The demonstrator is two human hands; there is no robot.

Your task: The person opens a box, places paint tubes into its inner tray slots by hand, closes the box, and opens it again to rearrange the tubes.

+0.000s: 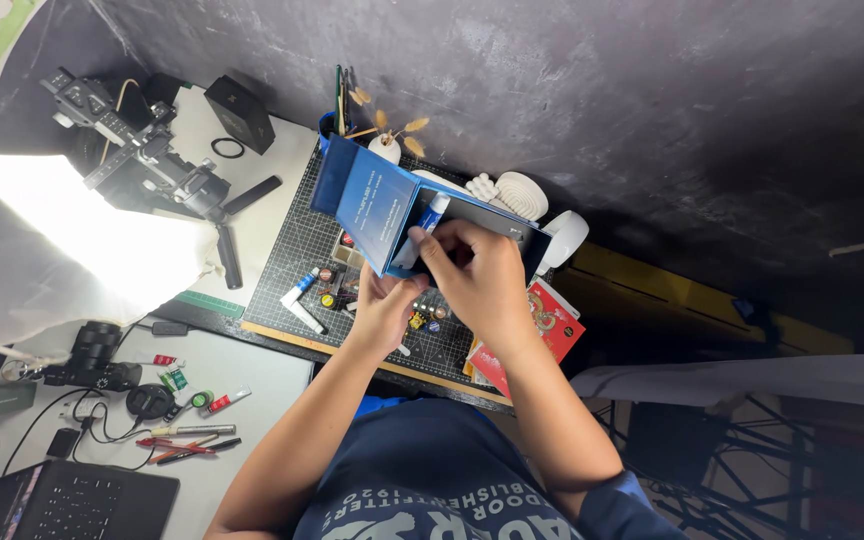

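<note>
Above the cutting mat (297, 235), I see the blue box (377, 205) held up with its flap already open. My right hand (477, 280) pinches a white-and-blue tube (430, 222) at its mouth; my left hand (382, 305) cups the box from below. The tube is not yet clear of it.

A blue box (377, 205) with a paler blue flap and a black inner side is showing at twelve o'clock from the right hand (482, 280). Under it a dark green cutting mat (302, 245) with a pale grid is lying. At four o'clock a red booklet (552, 335) with gold marks is peeking out. A white and blue tube (299, 287) is lying at nine o'clock. The person's shirt (432, 480) is showing navy with pale lettering. At ten o'clock a black camera rig (142, 150) is sitting on the white desk (262, 220).
</note>
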